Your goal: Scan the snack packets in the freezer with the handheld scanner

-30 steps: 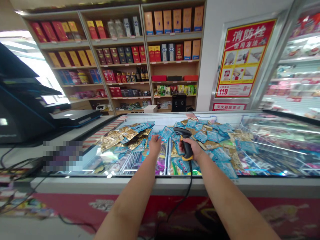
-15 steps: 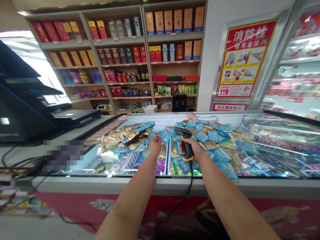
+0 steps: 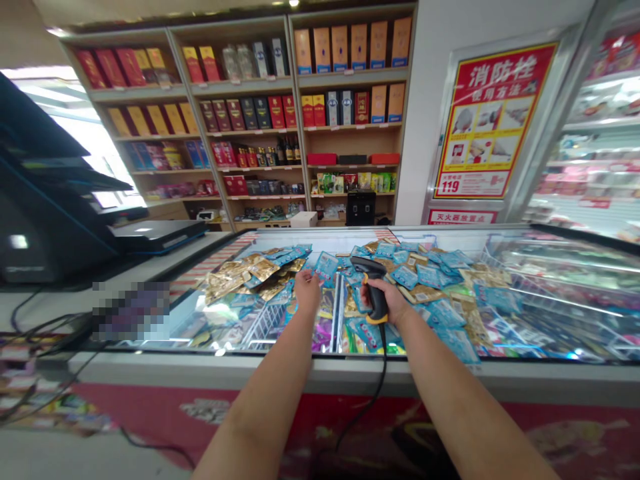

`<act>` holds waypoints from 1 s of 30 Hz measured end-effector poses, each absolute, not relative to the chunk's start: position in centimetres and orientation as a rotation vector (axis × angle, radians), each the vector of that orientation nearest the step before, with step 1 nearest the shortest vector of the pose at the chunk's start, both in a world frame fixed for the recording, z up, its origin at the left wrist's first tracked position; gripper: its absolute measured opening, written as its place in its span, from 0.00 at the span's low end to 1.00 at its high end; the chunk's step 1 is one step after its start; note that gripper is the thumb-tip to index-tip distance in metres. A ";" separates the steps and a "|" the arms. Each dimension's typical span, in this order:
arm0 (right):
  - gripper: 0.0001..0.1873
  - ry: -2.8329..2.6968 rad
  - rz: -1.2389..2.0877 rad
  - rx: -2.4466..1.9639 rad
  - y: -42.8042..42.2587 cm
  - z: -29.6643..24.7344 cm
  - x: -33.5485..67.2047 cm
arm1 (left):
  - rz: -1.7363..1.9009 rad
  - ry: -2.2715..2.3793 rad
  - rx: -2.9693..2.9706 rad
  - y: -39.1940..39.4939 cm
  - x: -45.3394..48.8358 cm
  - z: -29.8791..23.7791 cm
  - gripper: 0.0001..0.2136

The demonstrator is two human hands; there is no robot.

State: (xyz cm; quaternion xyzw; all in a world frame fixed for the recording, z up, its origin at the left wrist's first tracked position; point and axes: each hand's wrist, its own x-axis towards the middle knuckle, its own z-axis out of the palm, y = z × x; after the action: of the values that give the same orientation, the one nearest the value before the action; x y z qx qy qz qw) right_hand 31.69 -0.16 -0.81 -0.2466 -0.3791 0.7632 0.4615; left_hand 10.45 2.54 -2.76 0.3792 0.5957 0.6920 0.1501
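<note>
My left hand (image 3: pixel 307 288) is closed on the edge of a blue packet (image 3: pixel 326 265), holding it up with its printed face toward me. A black and yellow barcode scanner (image 3: pixel 376 299) is gripped upright in my right hand (image 3: pixel 391 301), its head pointing left toward the packet, a short gap apart. Below both hands lies the glass top of a chest freezer (image 3: pixel 210 360). To the left on the glass is a pile of gold and blue packets (image 3: pixel 263 268). Another pile of blue and gold packets (image 3: pixel 425 272) spreads to the right of the scanner.
The scanner's black cable (image 3: pixel 383 380) hangs over the freezer's front edge. At left, a black checkout machine (image 3: pixel 45 220) and a flat black device (image 3: pixel 157 233) stand on a counter. Behind are shelves of boxes (image 3: pixel 250 113) and a red fire-hydrant poster (image 3: pixel 495 120).
My left hand has shifted slightly left with the blue packet, widening the gap to the scanner. My right hand still holds the scanner in nearly the same place.
</note>
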 end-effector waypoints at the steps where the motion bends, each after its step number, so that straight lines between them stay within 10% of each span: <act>1: 0.06 -0.927 1.881 -0.604 -0.2 -0.8 31.7 | 2.083 1.712 1.003 2.6 10.1 -2.5 0.08; 14: 0.07 -0.918 1.891 -0.609 -0.2 -0.8 31.7 | 2.467 1.313 0.421 3.2 5.3 -0.2 0.09; 20: 0.07 -0.920 1.910 -0.592 0.1 -1.1 31.8 | 2.171 1.282 0.798 3.6 6.0 -0.7 0.26; 30: 0.06 -0.815 1.910 -0.575 -0.2 -0.3 31.9 | 1.074 1.918 2.048 2.5 10.1 -2.3 0.14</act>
State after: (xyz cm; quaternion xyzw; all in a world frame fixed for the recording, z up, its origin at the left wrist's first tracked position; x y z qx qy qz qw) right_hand 31.87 -0.20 -0.30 -0.2352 -0.3332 0.7807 0.4735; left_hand 10.06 2.47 -2.29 0.6802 0.6368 0.3565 0.0686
